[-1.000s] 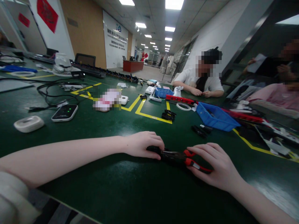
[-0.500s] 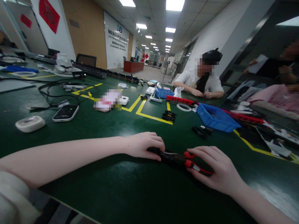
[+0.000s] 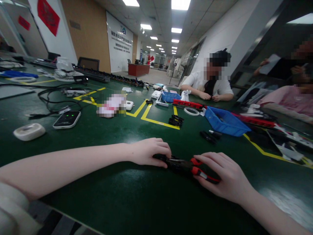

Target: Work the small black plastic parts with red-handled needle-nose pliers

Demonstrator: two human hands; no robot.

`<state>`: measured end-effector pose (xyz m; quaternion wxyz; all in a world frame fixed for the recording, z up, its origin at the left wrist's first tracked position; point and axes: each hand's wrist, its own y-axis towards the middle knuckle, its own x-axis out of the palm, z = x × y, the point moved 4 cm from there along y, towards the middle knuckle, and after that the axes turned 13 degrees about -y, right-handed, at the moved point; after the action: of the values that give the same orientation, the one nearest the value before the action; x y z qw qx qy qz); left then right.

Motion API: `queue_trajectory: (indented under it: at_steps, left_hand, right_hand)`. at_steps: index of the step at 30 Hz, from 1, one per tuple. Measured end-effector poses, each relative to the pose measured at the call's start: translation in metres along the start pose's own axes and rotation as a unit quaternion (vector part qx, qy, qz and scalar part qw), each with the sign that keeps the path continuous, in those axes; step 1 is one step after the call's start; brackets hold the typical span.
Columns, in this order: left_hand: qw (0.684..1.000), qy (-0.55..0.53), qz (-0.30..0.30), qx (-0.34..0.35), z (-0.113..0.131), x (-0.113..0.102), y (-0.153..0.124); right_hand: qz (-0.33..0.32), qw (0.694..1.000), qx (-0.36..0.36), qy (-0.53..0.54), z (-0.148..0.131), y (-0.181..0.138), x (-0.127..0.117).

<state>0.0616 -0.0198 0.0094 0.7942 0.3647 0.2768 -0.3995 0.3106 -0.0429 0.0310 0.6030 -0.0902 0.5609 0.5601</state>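
Green tabletop (image 3: 127,195) runs bare from its near edge up to the forearms, with open room to their left. One white round case (image 3: 29,131) and one dark phone (image 3: 67,119) lie far left. The left hand (image 3: 149,151) curls down over one black part (image 3: 160,157). One pair of red-handled pliers (image 3: 195,168) touches it, and the right hand (image 3: 225,178) is wrapped around the handles. Beyond stand two bins, a far blue bin (image 3: 168,99) and a near blue bin (image 3: 227,129).
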Motion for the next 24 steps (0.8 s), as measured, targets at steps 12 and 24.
queue_trajectory:
  at_steps: [12, 24]
  left_hand:
    - [1.0, -0.003, 0.0, -0.004, 0.0016, -0.0003, 0.0003]
    - [0.999, -0.012, 0.013, -0.042, 0.002, 0.0003, -0.0001]
  right_hand:
    - [-0.008, 1.0, -0.011, -0.004, 0.0074, -0.0009, 0.0013]
    - [-0.04, 0.998, 0.021, 0.053, 0.008, -0.0036, 0.0065]
